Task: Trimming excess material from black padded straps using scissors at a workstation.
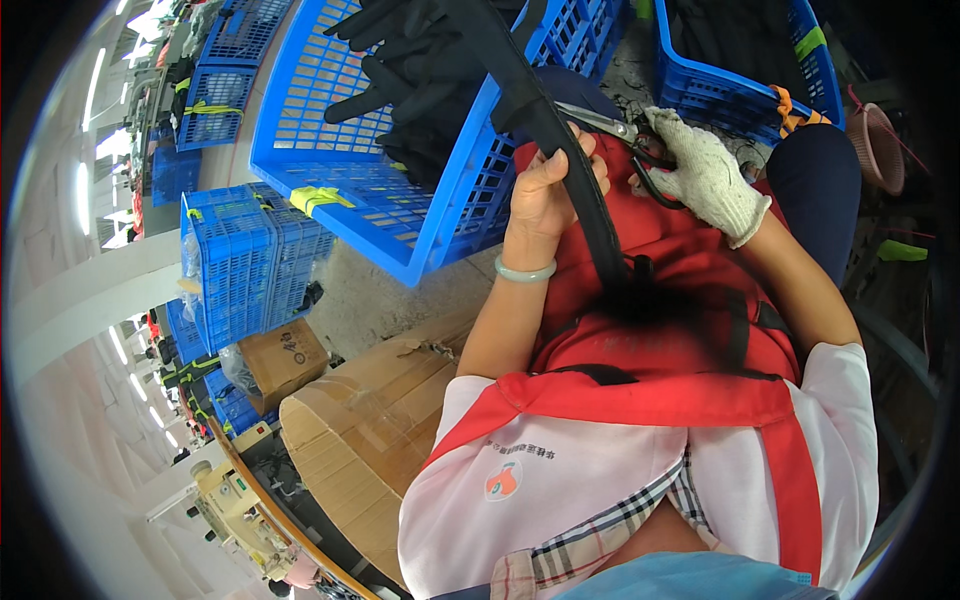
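The bare left hand (550, 190) pinches a long black fabric strip (545, 125) between thumb and fingers; a pale bangle (525, 271) circles the wrist. The strip runs from the top edge of the view down over the red apron (620, 345) on the person's front. The right hand (690, 165), in a white knitted glove (730, 200), has its fingers curled around the black handles of metal scissors (627, 131). Their blades point left toward the strip, just above the left hand — whether they touch it, I cannot tell. Beyond the left hand stands a blue plastic crate (425, 235) with black fabric pieces (420, 85) inside; another blue crate (700, 97) stands beyond the gloved hand — orange cloth (795, 112) tied at its corner.
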Tool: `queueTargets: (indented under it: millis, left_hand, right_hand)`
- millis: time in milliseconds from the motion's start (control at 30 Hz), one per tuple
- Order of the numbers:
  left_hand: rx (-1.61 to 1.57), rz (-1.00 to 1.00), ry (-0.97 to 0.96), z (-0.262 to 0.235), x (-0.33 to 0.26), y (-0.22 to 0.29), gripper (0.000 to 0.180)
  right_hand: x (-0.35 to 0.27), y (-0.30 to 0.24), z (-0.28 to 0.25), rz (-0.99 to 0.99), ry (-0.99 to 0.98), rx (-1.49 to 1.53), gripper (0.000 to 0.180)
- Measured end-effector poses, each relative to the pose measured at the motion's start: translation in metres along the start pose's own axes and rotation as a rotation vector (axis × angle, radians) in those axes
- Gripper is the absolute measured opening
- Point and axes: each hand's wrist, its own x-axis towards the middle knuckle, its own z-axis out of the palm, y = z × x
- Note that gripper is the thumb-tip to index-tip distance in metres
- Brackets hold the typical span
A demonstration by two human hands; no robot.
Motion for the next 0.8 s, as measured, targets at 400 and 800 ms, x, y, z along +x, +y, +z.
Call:
queueTargets:
  millis: [400, 800]
  left_hand:
    - [0.057, 0.009, 0.062, 0.005, -0.002, -0.001, 0.032]
    - [0.082, 0.005, 0.081, 0.008, -0.003, -0.002, 0.030]
  right_hand:
    - [-0.003, 0.012, 0.001, 0.035, -0.012, 0.054, 0.066]
    - [-0.008, -0.001, -0.010, 0.040, -0.034, -0.044, 0.067]
